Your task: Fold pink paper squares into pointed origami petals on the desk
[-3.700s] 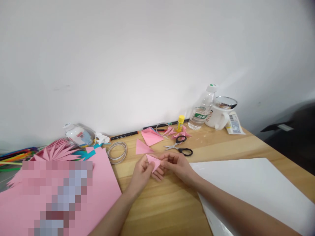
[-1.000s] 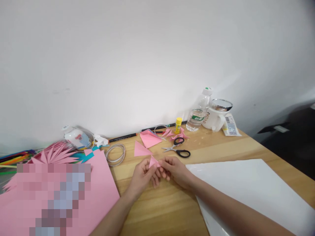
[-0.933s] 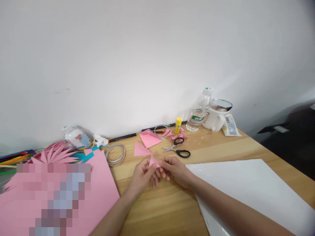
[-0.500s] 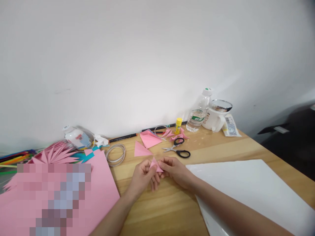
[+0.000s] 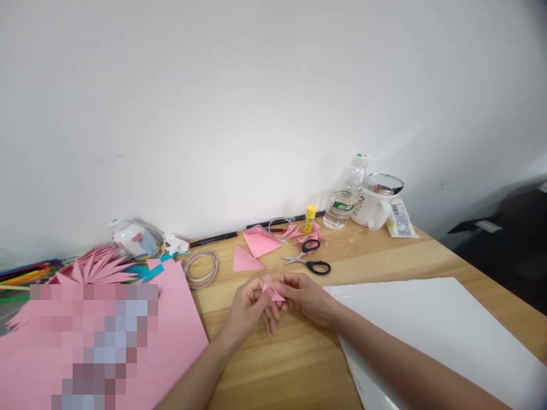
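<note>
A small folded triangle of pink paper (image 5: 276,294) is pinched between my two hands, one point facing away from me. My left hand (image 5: 253,304) is closed on its left side, thumb on top, the lower fingers hanging beneath. On the opposite side my right hand (image 5: 302,296) grips it with thumb and index finger. Just beyond lie a flat pink paper triangle (image 5: 247,260) and a larger stack of pink paper pieces (image 5: 261,242). Scissors (image 5: 305,259) with black handles rest a little beyond my right hand, blades pointing left.
A yellow glue stick (image 5: 309,219) stands among pink paper shapes. Behind are a water bottle (image 5: 342,199) and a white mug (image 5: 371,206). A white board (image 5: 427,324) lies right, under my forearm. Pink sheets (image 5: 179,330) and a coiled cable (image 5: 200,269) are on the left.
The paper triangle in my hands has tilted and shifted very slightly toward me. My left hand's lower fingers have moved slightly right and down. The other things stay where they were.
</note>
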The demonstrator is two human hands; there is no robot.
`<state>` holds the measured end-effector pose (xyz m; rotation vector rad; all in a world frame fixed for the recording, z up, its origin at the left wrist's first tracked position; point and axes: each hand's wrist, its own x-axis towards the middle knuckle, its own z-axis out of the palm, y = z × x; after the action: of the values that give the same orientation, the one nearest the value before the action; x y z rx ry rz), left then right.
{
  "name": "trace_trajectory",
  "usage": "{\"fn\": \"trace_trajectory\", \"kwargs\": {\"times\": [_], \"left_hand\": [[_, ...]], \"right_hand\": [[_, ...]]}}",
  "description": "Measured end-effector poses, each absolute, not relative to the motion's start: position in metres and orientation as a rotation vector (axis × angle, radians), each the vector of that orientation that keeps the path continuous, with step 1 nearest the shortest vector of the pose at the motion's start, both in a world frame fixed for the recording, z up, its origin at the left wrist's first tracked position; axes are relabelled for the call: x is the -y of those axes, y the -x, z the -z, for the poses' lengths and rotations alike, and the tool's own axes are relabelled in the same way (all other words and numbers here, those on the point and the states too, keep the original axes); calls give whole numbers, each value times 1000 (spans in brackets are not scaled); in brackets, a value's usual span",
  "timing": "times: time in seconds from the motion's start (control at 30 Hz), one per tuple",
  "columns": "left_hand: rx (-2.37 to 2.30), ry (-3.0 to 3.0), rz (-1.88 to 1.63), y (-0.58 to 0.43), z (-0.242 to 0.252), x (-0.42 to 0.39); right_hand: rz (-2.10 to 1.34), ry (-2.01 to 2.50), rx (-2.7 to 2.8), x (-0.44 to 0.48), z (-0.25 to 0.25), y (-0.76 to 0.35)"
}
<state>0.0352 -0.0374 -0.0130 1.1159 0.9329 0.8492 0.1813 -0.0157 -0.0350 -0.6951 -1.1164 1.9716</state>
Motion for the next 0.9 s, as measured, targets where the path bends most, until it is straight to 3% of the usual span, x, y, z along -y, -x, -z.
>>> {"fn": "trace_trajectory", "kwargs": {"times": [0.63, 0.9], "left_hand": [[-921, -1161, -815, -36, 12, 38], [-856, -1188, -834, -35, 9, 37]], "right_hand": [[-1741, 895, 1371, 15, 33, -182], [-1429, 1112, 1561, 16, 36, -181]]}}
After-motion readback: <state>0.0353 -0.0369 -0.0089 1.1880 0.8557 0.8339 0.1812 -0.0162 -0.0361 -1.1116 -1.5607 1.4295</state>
